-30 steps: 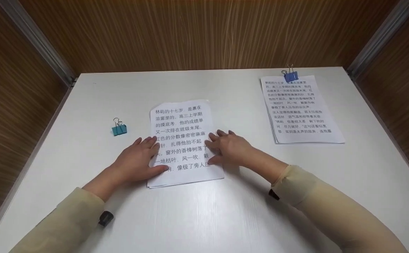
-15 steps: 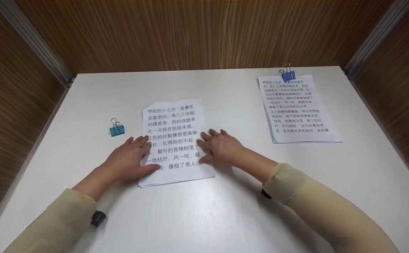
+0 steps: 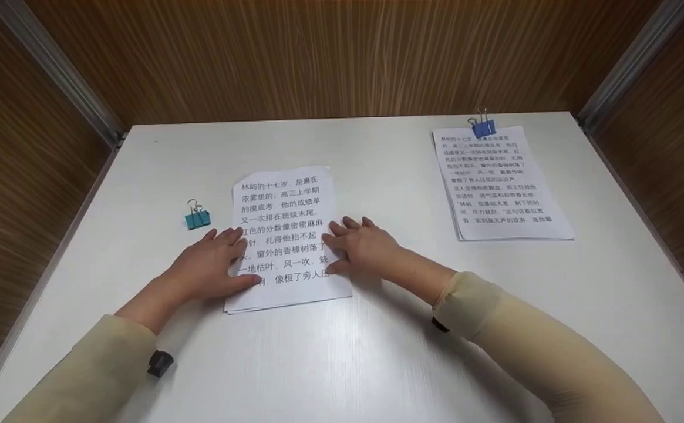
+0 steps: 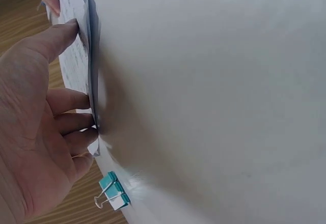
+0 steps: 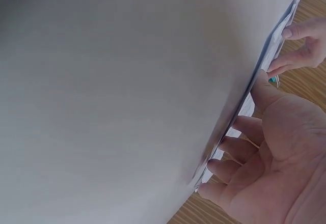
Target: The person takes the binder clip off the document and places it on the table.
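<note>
A stack of printed sheets lies on the white table, its top edge slightly wavy. Along its left edge rests the left hand, thumb on the top sheet and fingertips at the side; the left wrist view shows this hand with its fingers against the sheets' edge. On the opposite side the right hand touches the right edge with relaxed, spread fingers. In the right wrist view, the fingertips and thumb of that hand meet the edge of the stack.
A teal binder clip lies on the table left of the stack, near the left fingers. At the back right lies another printed stack with a blue binder clip on its top edge. Wood-grain panels stand behind and at both sides.
The stack between the hands has slid left, nearer the teal clip, and both hands have moved left with it, keeping their places at its edges.
</note>
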`<action>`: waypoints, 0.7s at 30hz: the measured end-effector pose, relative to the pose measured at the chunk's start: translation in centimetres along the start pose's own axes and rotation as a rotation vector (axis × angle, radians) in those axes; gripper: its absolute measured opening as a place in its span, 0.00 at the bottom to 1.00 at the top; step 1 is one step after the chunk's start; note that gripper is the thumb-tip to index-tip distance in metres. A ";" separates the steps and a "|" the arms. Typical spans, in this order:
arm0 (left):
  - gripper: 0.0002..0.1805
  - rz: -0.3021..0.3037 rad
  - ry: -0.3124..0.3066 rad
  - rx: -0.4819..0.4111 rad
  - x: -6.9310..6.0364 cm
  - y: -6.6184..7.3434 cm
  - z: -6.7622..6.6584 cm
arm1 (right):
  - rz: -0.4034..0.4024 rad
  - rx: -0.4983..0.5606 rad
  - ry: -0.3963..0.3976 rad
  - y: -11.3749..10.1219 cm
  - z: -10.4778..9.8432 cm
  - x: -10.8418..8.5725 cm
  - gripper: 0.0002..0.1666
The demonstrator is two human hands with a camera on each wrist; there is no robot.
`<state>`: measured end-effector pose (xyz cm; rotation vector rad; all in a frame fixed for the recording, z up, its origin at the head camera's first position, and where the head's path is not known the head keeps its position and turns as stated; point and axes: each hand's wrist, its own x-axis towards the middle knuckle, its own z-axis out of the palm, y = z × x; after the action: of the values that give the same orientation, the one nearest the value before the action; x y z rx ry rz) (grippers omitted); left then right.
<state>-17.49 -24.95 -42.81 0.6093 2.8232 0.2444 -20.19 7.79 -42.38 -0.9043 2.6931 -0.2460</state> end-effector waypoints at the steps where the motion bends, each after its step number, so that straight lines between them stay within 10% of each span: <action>1: 0.50 0.004 0.000 0.002 0.0 0.0 0.0 | 0.003 0.003 0.000 0.0 0.0 0.0 0.45; 21: 0.44 0.015 -0.103 0.172 1.5 1.9 -2.7 | -0.080 0.113 0.060 3.9 -1.1 -3.3 0.43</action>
<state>-18.80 -22.94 -40.17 0.6595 2.7592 -0.0277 -20.23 12.96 -41.65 -0.9863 2.6691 -0.4446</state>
